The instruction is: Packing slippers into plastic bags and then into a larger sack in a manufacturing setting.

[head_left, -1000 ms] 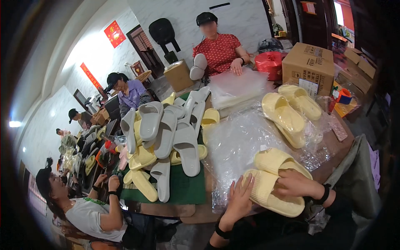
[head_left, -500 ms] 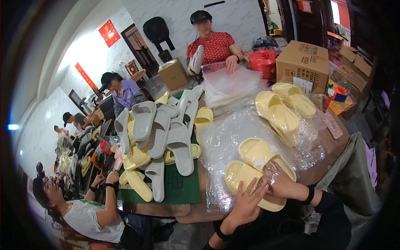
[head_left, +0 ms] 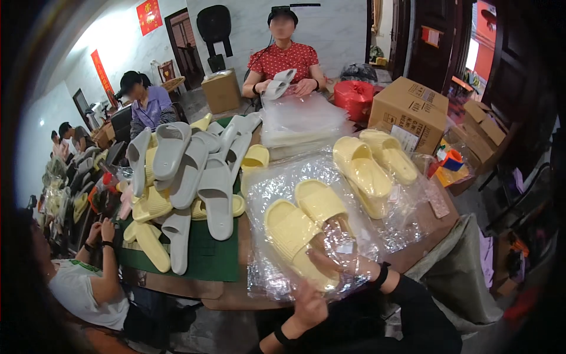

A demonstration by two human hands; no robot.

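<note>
A pair of pale yellow slippers (head_left: pixel 321 202) lies side by side in a clear plastic bag (head_left: pixel 265 286) at the table's near edge. My right hand (head_left: pixel 352 259) reaches into the bag, seen through the film, with its fingers gripping the slippers near their foot openings. A small white label (head_left: pixel 345 248) shows beside those fingers. Closed at the bag's near edge, my left hand (head_left: pixel 309 305) pinches the film; its fingertips are slightly blurred. Just beyond, another yellow pair (head_left: pixel 362 165) rests in clear plastic.
Grey slippers (head_left: pixel 215 197) and yellow ones are heaped on a green mat (head_left: pixel 215 259) at left. Clear bags (head_left: pixel 306 127) are stacked at the far side, near a red roll (head_left: pixel 352 100) and a carton (head_left: pixel 407 106). Co-workers sit opposite and at left; the one opposite holds grey slippers.
My view has turned to the right. The yellow slippers are now farther inside the bag with my right hand. My left hand has left the slipper and closed on the bag's edge.
</note>
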